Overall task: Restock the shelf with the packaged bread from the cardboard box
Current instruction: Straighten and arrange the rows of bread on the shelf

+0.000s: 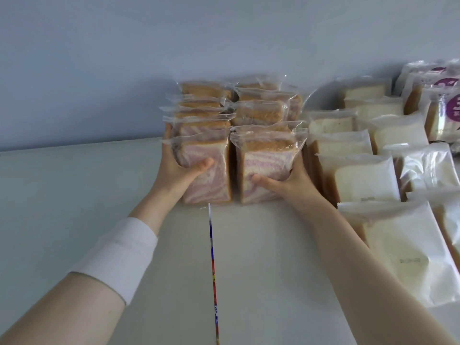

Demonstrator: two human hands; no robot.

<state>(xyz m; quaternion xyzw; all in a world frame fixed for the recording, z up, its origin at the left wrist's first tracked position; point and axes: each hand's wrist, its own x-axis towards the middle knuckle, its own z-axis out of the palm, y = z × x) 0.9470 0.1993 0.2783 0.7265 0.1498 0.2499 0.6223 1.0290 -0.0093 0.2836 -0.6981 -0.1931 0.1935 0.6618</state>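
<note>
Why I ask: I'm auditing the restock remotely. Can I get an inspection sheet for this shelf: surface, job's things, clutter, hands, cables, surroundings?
Surface: pale shelf, with bread across its middle and right.
Job's things: two rows of upright swirl bread packs run back to the wall. The front left swirl pack and front right swirl pack stand side by side. White bread packs sit in rows to the right, and purple-labelled packs at far right.
Clutter: a thin coloured strip runs forward from between the swirl rows.
Hands: left hand grips the front left swirl pack, thumb on its face. Right hand grips the front right swirl pack likewise.
Cables: nothing seen.
Surroundings: plain wall behind.
</note>
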